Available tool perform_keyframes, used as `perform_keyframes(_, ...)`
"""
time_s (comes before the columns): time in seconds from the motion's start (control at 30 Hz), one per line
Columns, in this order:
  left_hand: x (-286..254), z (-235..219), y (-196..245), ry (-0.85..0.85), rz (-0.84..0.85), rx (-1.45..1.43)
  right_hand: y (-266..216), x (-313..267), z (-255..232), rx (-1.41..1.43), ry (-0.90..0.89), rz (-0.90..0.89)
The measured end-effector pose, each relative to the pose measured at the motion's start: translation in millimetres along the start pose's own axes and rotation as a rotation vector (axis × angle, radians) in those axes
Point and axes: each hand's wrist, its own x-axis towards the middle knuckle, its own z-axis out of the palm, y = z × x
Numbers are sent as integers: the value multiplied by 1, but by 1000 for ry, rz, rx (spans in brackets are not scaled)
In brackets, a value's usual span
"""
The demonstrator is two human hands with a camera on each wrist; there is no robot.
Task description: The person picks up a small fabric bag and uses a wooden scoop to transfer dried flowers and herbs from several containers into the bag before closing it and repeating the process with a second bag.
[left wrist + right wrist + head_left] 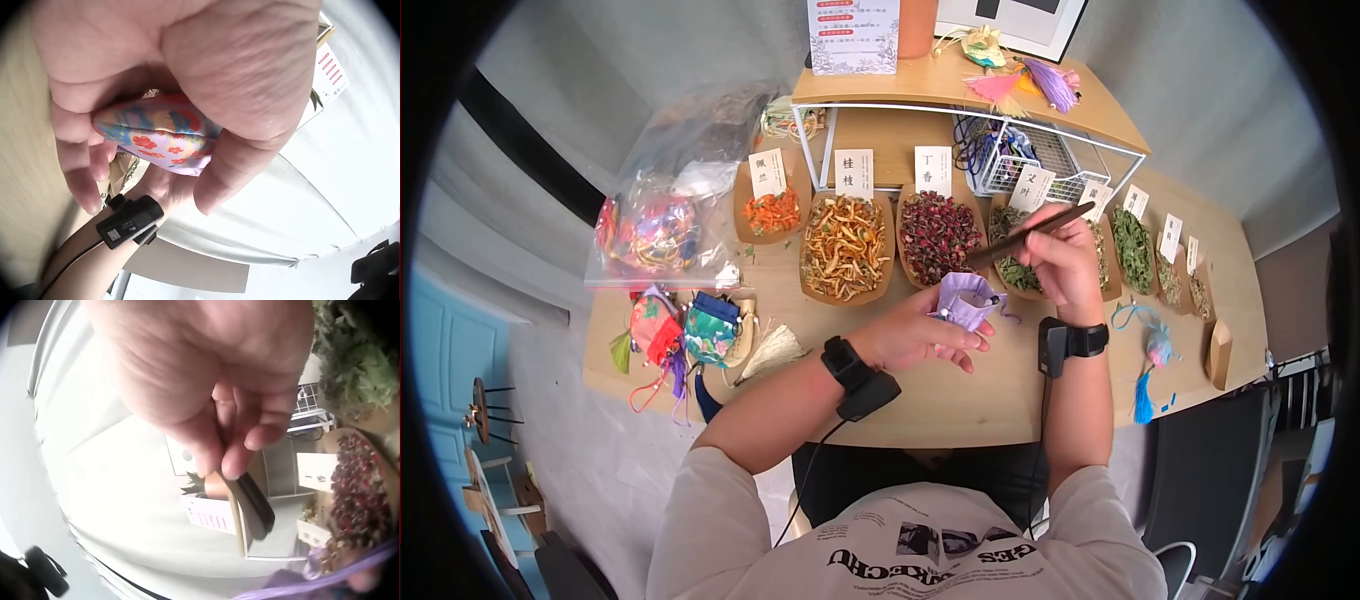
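My left hand holds a small lilac fabric pouch, its mouth facing up. In the left wrist view the pouch shows red flowers and a blue patterned base between thumb and fingers. My right hand pinches a slim dark wooden scoop between thumb and fingertips. The scoop slants down to the left, its lower end close above the pouch and overlapping the edge of the dried rosebuds in the head view. In the right wrist view the scoop's rounded end points away from the fingers.
Paper trays of orange-yellow peel strips, orange petals and green leaves line the table, with label cards. Finished-looking pouches with tassels lie left, beside a plastic bag. A wooden shelf stands behind; a blue-tasselled pouch lies right.
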Motion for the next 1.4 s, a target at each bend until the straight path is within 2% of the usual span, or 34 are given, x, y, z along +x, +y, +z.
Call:
perform_keyframes(0.1,0,0,0,0,5,-16,-3,-3,11,-35,-83,19)
perform_keyframes(0.13,0,0,-1,-3,12,-25,-1,-2,19,-33,28,-16)
perform_keyframes(0.17,0,-1,-1,-2,12,-26,2,0,18,-33,27,-14)
perform_keyframes(0.23,1,-3,-3,4,6,-23,15,7,11,-276,264,-75)
perform_keyframes(0.3,2,-4,-5,-7,8,-8,26,10,6,-350,275,-93)
perform_keyframes(0.37,2,-4,-5,-18,11,7,33,12,9,-548,327,-99)
perform_keyframes(0.53,3,-6,-7,-50,-4,27,47,15,16,-618,289,-58)
perform_keyframes(1.17,3,-7,-7,-28,-22,43,52,14,23,-778,261,-122)
perform_keyframes(1.4,2,-5,-5,-5,-10,35,38,14,14,-577,300,-83)
